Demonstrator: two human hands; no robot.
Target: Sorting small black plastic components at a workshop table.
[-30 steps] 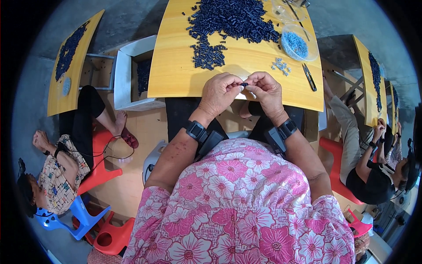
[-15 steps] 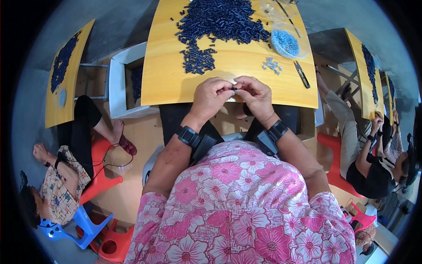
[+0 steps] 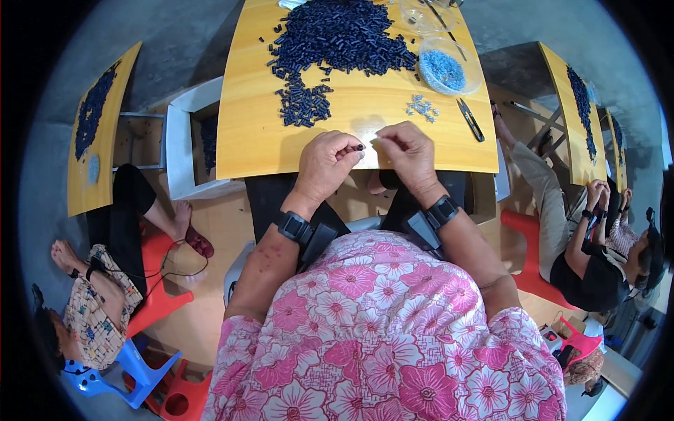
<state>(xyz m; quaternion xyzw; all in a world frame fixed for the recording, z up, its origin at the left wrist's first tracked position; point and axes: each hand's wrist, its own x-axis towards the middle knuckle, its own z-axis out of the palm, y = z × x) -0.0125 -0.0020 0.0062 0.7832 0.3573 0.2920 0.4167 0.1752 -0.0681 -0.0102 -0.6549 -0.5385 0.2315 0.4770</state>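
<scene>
Over the near edge of the yellow table [image 3: 246, 133], my left hand [image 3: 324, 167] pinches a small black cylindrical piece [image 3: 361, 147] between thumb and fingertips. My right hand [image 3: 408, 160] is just apart from it, thumb and fingers pressed together. A tiny pale bit [image 3: 374, 137] shows at its fingertips, too small to name. Beyond my hands lies a big heap of dark cylindrical pieces [image 3: 337, 38], with a smaller cluster [image 3: 304, 105] nearer me. Several small silvery pieces [image 3: 423, 109] are scattered beyond my right hand.
A clear round tub [image 3: 474, 76] holds light-blue pieces. Black thread snips [image 3: 471, 120] lie near the right edge; another clear container [image 3: 420, 21] stands at the back. An open box [image 3: 180, 151] is left of the table. People sit at tables on both sides, near red stools [image 3: 523, 231].
My hands have drawn apart; the right has moved away from the black piece, which stays in my left. The view has shifted slightly, so the table sits a little lower and further left.
</scene>
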